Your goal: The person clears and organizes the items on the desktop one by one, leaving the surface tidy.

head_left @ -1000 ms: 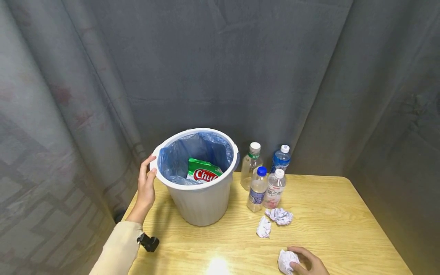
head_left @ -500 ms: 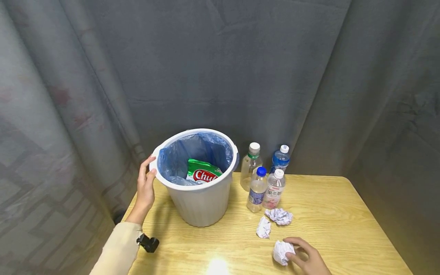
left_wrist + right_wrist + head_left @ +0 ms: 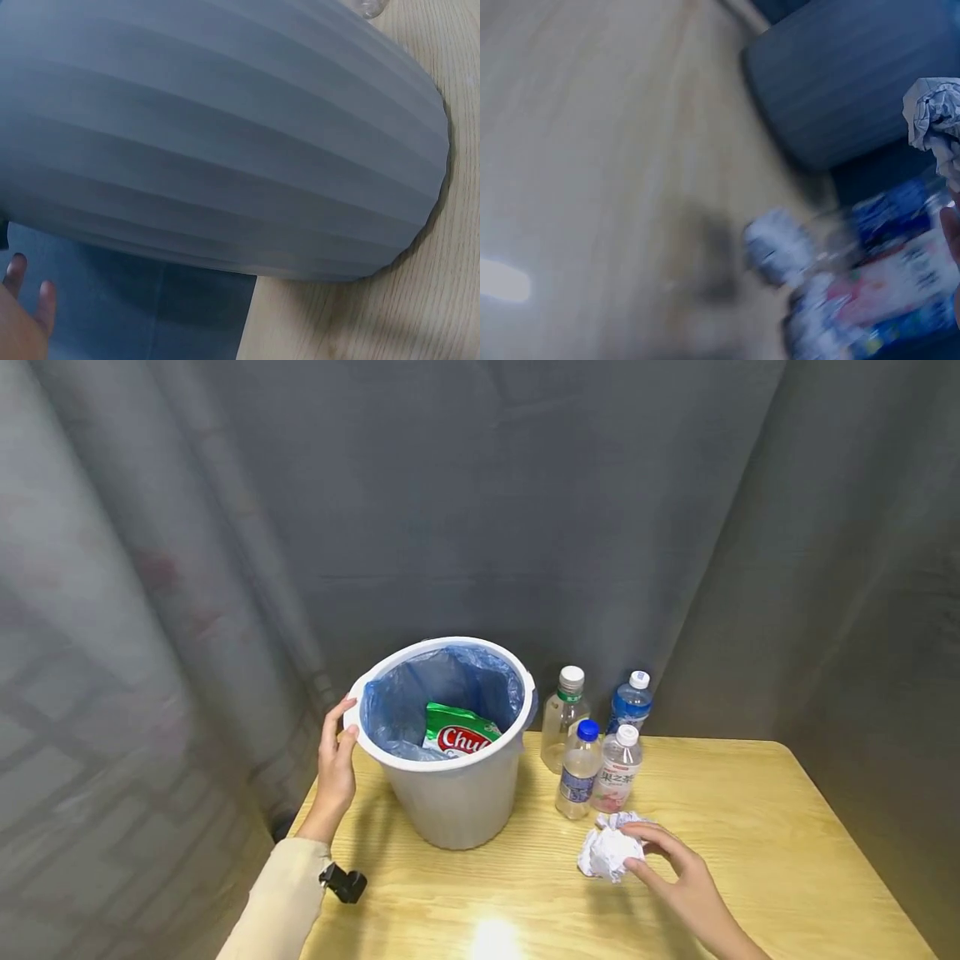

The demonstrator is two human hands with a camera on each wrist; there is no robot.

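My left hand (image 3: 343, 720) rests with straight fingers against the left rim of a white ribbed bin (image 3: 450, 802) lined with a blue bag. A green and red snack packet (image 3: 459, 735) lies inside. In the left wrist view the bin wall (image 3: 225, 135) fills the frame, with my fingertips (image 3: 26, 289) at the bottom left. My right hand (image 3: 637, 852) pinches a crumpled white paper ball (image 3: 606, 853), held just above the wooden table (image 3: 750, 827) in front of the bottles. The right wrist view is blurred; the held paper ball (image 3: 937, 112) shows at its right edge.
Several plastic bottles stand right of the bin: a clear one (image 3: 564, 718), a blue one (image 3: 632, 702), a blue-capped one (image 3: 579, 768) and a pink-labelled one (image 3: 618, 768). Another paper ball (image 3: 626, 817) lies behind the held one. Grey curtain (image 3: 525, 527) hangs behind the table.
My right hand has carried the paper ball from the table's front edge up and back toward the bottles. The left hand stays on the bin rim. The head view shifted slightly.
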